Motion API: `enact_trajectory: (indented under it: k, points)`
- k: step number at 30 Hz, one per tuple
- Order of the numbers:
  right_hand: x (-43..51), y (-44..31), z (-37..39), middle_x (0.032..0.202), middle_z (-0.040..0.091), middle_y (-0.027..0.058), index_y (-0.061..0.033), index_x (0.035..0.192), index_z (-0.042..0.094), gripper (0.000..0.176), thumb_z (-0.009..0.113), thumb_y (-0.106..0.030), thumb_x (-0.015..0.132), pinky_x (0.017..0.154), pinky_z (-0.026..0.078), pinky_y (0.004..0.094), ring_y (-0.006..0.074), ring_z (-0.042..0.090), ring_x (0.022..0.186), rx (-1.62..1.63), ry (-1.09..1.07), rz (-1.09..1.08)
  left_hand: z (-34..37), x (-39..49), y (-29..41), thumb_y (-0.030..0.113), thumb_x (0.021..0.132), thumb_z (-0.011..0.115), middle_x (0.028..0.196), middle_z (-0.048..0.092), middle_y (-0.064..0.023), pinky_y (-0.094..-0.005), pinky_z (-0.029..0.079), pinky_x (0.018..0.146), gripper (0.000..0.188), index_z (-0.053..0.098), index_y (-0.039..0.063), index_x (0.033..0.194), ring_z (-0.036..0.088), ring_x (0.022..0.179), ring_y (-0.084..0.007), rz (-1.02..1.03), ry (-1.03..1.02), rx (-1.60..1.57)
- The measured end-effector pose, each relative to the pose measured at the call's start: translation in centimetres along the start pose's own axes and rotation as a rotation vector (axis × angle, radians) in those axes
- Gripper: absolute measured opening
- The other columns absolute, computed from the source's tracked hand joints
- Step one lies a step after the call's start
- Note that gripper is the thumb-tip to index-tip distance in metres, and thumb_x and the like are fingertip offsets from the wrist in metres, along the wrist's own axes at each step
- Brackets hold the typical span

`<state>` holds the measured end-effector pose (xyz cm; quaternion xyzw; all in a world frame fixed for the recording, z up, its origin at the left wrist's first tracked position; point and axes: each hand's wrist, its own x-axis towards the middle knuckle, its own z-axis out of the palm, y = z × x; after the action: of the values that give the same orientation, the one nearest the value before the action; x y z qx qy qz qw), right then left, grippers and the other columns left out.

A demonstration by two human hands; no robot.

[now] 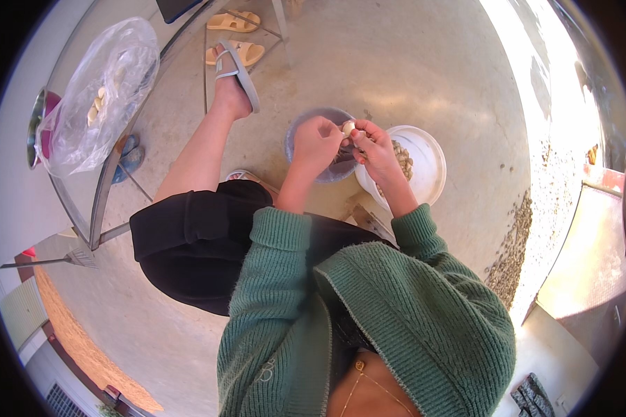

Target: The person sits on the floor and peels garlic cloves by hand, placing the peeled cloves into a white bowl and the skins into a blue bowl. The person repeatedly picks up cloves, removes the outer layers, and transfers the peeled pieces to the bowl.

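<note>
My right hand (379, 148) pinches a small pale piece (348, 128), perhaps a peeled nut or garlic clove, between thumb and fingers. Against its near side, my left hand (317, 142) has thumb and forefinger together at the piece's edge; whether they grip it or a scrap of skin I cannot tell. Both hands are over the inner side of a grey-blue basin (298, 121) with dark contents, partly hidden by them. Beside it, a white round tub (432, 156) holds many small tan, nut-like pieces (402, 160), partly covered by my right hand and wrist.
At left a glass-topped table (100, 208) carries a clear plastic bag (120, 62) with several pale pieces. A metal bowl (33, 130) is by the bag. Tan sandals (248, 52) lie beyond my raised foot. A small rake (78, 259) and scattered gravel-like bits (516, 245) are on either side.
</note>
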<state>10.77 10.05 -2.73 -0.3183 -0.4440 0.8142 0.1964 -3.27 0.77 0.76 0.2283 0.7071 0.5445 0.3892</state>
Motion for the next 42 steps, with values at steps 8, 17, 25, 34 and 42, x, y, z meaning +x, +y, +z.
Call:
enact_trajectory:
  k: [8, 17, 25, 34, 42]
  points:
    - [-0.2, -0.3, 0.8, 0.091, 0.069, 0.0038, 0.0000, 0.119, 0.064, 0.023, 0.056, -0.009, 0.099, 0.049, 0.038, 0.0185, 0.0051, 0.057, 0.066, -0.099, 0.034, -0.031, 0.0, 0.5, -0.7, 0.011, 0.086, 0.070, 0.069, 0.065, -0.0016, -0.0247, 0.046, 0.056, 0.012, 0.070, 0.000, 0.087, 0.059, 0.062, -0.0082, 0.024, 0.058, 0.000]
    - [-0.9, -1.6, 2.0, 0.075, 0.067, 0.0016, -0.0053, 0.117, 0.071, 0.025, 0.063, -0.011, 0.093, 0.047, 0.041, 0.0214, 0.0039, 0.051, 0.055, -0.336, 0.130, -0.060, -0.1, 0.4, -1.1, 0.010, 0.080, 0.076, 0.077, 0.069, -0.0059, -0.0263, 0.050, 0.065, 0.011, 0.076, 0.000, 0.084, 0.065, 0.069, -0.0118, 0.289, 0.090, 0.179]
    - [-1.4, -2.4, 2.4, 0.075, 0.065, -0.0012, -0.0024, 0.117, 0.070, 0.025, 0.059, -0.001, 0.095, 0.047, 0.040, 0.0192, 0.0023, 0.047, 0.053, -0.453, 0.133, -0.088, -0.3, 0.1, -0.3, 0.007, 0.076, 0.074, 0.074, 0.067, -0.0064, -0.0266, 0.049, 0.064, 0.008, 0.073, -0.001, 0.077, 0.064, 0.067, -0.0123, 0.294, 0.040, 0.210]
    - [-1.6, -2.6, 2.6, 0.078, 0.067, -0.0003, -0.0019, 0.118, 0.069, 0.025, 0.057, -0.002, 0.096, 0.047, 0.040, 0.0188, 0.0020, 0.047, 0.053, -0.461, 0.105, -0.091, -0.1, 0.0, -0.2, 0.008, 0.077, 0.074, 0.073, 0.068, -0.0054, -0.0265, 0.050, 0.060, 0.009, 0.072, 0.000, 0.077, 0.063, 0.064, -0.0113, 0.305, 0.059, 0.254]
    - [-1.3, -2.5, 2.2, 0.081, 0.071, 0.0046, -0.0003, 0.120, 0.066, 0.025, 0.056, -0.004, 0.097, 0.048, 0.041, 0.0186, 0.0019, 0.047, 0.053, -0.356, 0.105, -0.065, -0.1, -0.4, 1.2, 0.017, 0.085, 0.075, 0.074, 0.071, -0.0037, -0.0231, 0.048, 0.060, 0.017, 0.073, 0.000, 0.084, 0.062, 0.066, -0.0071, 0.107, -0.006, -0.060]
